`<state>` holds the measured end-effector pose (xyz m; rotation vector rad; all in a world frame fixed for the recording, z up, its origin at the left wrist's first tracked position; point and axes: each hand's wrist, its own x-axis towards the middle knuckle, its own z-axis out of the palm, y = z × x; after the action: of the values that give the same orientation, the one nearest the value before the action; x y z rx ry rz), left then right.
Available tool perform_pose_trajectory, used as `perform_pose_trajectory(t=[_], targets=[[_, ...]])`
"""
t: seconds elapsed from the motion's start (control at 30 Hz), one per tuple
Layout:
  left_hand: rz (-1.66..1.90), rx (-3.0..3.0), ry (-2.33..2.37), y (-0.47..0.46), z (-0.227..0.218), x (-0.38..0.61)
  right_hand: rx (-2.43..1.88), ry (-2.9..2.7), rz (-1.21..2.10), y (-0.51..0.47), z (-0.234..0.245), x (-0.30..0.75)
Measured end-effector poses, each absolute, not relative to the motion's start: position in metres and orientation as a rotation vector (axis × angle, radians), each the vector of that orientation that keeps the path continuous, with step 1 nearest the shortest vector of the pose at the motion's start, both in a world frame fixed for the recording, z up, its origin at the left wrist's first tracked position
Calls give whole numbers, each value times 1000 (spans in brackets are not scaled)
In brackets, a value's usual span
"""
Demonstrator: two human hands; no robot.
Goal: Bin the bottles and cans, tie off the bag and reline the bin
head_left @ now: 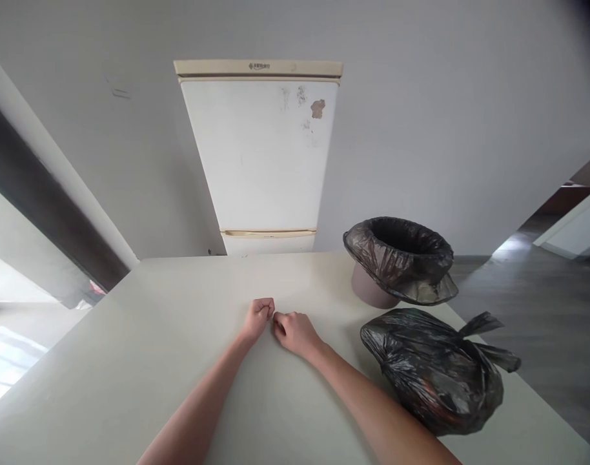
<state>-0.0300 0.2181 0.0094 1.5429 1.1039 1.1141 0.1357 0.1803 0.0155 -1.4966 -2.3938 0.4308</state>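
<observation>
My left hand (259,318) rests on the pale tabletop (179,336), curled into a fist. Beside it lies my right hand (295,332), its fingers loosely closed and almost touching the left. Nothing shows in either hand. To the right of my right forearm is a filled black garbage bag (435,371), tied in a knot with its loose ends pointing right. Behind that bag stands a brownish trash can (370,287), lined with a second black garbage bag (396,258) folded over its rim.
Past the table's far edge a white refrigerator (261,155) with cream trim stands against the grey wall (411,116). The trash can and tied bag sit near the table's right edge, with grey floor (508,310) beyond. At far left there is a dark beam (48,174).
</observation>
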Motion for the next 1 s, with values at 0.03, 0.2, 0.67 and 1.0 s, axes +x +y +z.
perform_pose_trajectory(t=[0.03, 0.2, 0.67, 1.0], targets=[[1113, 1545, 1104, 218, 10, -30, -1497, -2396, 427, 180, 16, 136], [1119, 1558, 1103, 218, 9, -29, -1482, -2427, 378, 179, 17, 136], [1059, 1597, 1125, 224, 10, -33, -1419, -2596, 313, 158, 48, 135], [1046, 1576, 1123, 222, 7, -33, -1116, -2010, 114, 48, 122, 212]])
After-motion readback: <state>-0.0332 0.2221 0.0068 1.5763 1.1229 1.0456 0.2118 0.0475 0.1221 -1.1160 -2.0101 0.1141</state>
